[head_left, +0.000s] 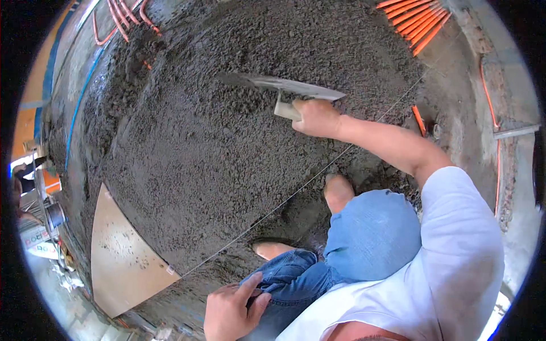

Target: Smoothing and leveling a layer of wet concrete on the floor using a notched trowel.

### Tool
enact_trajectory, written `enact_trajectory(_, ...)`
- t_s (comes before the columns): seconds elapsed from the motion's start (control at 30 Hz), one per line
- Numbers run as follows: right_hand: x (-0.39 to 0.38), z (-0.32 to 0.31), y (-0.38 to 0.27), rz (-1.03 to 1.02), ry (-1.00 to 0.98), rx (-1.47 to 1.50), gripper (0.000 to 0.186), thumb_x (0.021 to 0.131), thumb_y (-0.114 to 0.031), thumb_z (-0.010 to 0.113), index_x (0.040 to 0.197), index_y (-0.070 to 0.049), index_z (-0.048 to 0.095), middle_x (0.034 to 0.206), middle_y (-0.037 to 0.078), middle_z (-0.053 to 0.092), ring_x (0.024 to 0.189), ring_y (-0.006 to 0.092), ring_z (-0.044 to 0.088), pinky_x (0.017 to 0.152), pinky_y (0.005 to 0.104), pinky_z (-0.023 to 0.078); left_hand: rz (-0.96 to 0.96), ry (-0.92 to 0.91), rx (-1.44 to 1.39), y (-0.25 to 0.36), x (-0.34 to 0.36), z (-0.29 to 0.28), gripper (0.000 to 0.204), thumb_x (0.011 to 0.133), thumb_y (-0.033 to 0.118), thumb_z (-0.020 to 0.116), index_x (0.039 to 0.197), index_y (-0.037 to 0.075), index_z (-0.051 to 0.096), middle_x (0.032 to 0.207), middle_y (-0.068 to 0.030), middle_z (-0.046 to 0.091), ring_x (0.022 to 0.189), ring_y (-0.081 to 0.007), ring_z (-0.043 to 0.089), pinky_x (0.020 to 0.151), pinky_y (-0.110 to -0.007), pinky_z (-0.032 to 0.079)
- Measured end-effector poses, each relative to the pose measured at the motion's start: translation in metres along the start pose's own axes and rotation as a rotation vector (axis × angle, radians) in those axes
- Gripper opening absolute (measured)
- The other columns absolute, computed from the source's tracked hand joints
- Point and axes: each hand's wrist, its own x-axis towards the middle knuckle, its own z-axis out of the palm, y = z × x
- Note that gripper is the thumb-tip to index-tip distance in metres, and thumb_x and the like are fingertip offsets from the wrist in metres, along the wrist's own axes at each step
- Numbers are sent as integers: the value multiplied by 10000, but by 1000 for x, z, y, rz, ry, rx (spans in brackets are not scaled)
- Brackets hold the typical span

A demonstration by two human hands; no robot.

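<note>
My right hand [315, 117] grips the handle of a long metal trowel [310, 89], whose blade lies on a wide bed of coarse wet grey mortar [205, 153] in the upper middle, its far end smeared with mortar. My left hand [239, 307] is low in the view against my jeans [290, 275], fingers loosely bent and apart, holding nothing. A beige tile [125, 256] with crumbs of mortar on it lies on the bed at lower left. A thin taut string [244, 233] runs diagonally across the mortar, near my bare feet [338, 193].
Orange pipes [412, 23] fan out at upper right, with red pipes [122, 20] at upper left. A blue pipe [77, 113] runs along the left. Metal items [51, 216] sit at the far left edge. A concrete ledge [509, 170] with a thin orange conduit borders the right.
</note>
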Motion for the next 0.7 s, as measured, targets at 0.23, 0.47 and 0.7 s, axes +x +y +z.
enact_trajectory(0.23, 19, -24, 50, 340, 192, 733, 248, 747, -190, 609, 868, 19, 554, 626, 43, 532, 469, 107, 488, 389, 274, 374, -61, -31, -31, -2, -2, -3, 368, 744, 183, 693, 1073, 31, 628, 742, -149, 667, 662, -329, 651, 627, -374, 519)
enact_trajectory(0.47, -1, -26, 43, 285, 46, 974, 195, 753, -148, 591, 871, 0, 544, 605, 8, 479, 452, 86, 411, 375, 239, 315, -31, -36, -12, -3, 1, -5, 378, 745, 200, 696, 1084, 49, 626, 739, -147, 666, 654, -339, 641, 613, -386, 513)
enact_trajectory(0.7, 26, -54, 83, 458, 352, 817, 284, 738, -229, 618, 857, 24, 570, 600, 33, 544, 488, 116, 519, 397, 282, 411, -31, -41, 20, -2, 0, -3, 367, 751, 198, 695, 1083, 55, 631, 729, -149, 659, 643, -342, 636, 609, -388, 509)
